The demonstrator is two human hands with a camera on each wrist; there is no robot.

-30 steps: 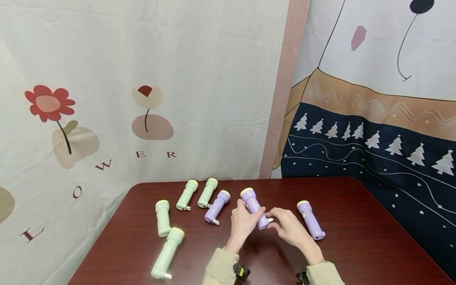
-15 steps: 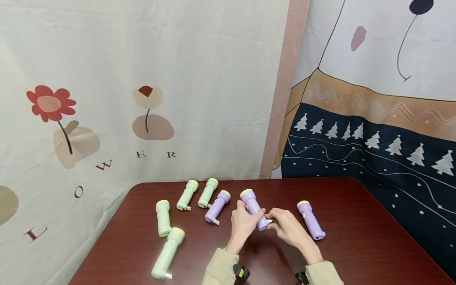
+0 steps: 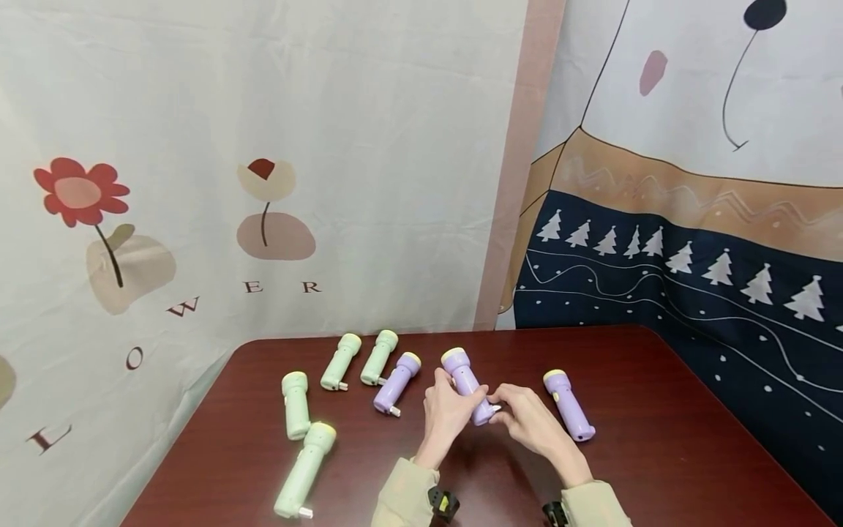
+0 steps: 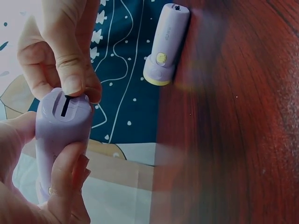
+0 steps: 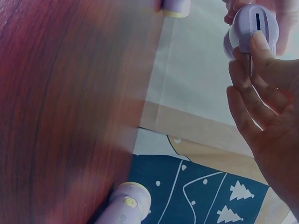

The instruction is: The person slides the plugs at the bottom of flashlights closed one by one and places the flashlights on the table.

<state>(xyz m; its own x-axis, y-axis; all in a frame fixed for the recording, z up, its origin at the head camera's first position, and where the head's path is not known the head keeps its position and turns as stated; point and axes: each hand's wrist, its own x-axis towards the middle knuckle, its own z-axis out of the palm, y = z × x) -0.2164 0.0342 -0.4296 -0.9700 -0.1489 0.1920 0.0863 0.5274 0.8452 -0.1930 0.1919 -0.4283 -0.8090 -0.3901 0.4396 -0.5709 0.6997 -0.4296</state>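
Note:
My left hand (image 3: 446, 413) grips the barrel of a purple flashlight (image 3: 464, 373) above the table, its yellow-rimmed head pointing away. Across the barrel lies the left thumb (image 4: 65, 172) in the left wrist view. At the tail end, my right hand (image 3: 530, 421) pinches a small silver fold-out plug (image 3: 495, 408) between thumb and fingers. The tail shows a dark slot (image 4: 65, 106) in the left wrist view. From the right wrist, the plug's thin metal edge (image 5: 250, 65) sticks out sideways between the fingers, and the right thumb presses by the slot.
A second purple flashlight (image 3: 570, 410) lies right of the hands, its plug not out. Left of them lies another purple flashlight (image 3: 397, 384), plug out, beside several green flashlights (image 3: 378, 359) on the dark red table (image 3: 658, 468). Printed curtains (image 3: 395, 146) hang behind the table.
The whole scene sits slightly further left in the head view. Both hands keep the same hold on the purple flashlight and its plug.

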